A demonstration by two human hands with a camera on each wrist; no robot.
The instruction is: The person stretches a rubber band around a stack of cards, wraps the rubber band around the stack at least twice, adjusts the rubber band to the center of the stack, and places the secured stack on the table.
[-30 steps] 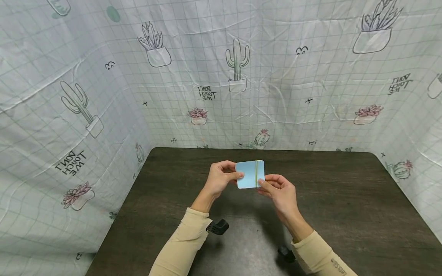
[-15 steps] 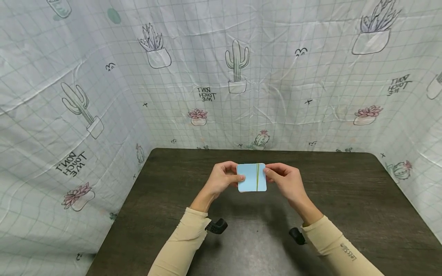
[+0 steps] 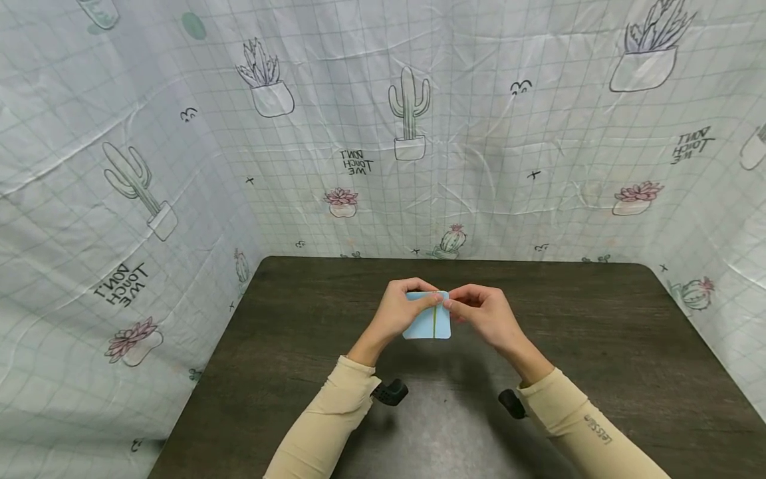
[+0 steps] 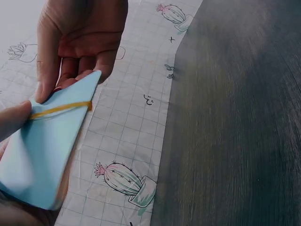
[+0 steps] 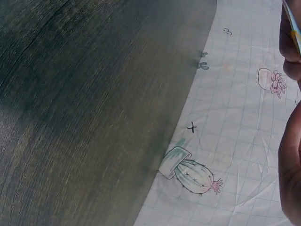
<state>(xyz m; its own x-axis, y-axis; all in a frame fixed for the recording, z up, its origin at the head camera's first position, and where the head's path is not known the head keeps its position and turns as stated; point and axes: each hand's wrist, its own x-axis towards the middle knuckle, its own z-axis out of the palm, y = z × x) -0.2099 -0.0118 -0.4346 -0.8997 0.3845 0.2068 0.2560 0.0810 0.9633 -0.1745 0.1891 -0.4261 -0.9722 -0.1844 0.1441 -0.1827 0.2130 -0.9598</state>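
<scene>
A light blue square pack of cards (image 3: 421,327) with rounded corners is held up above the table; how thick it is I cannot tell. Around it runs a yellow rubber band (image 3: 434,324), off to the right of its middle. My left hand (image 3: 395,314) grips the pack from the left, its thumb lying across the top near the band. At the upper right corner, the thumb and fingers of my right hand (image 3: 487,318) pinch; whether they hold card or band is hidden. In the left wrist view the band (image 4: 61,109) crosses the pack's face slantwise, close to the left thumb.
The dark wood-grain table (image 3: 287,313) spreads beneath both hands. Behind and beside it hangs a white grid curtain (image 3: 491,146) printed with cacti. A black wrist camera (image 3: 390,392) hangs under the left sleeve, and another black camera (image 3: 512,404) under the right.
The left thumb has slid right across the pack to the band. The pack has shifted slightly left and down. My right hand went up to the upper corner, then followed left.
</scene>
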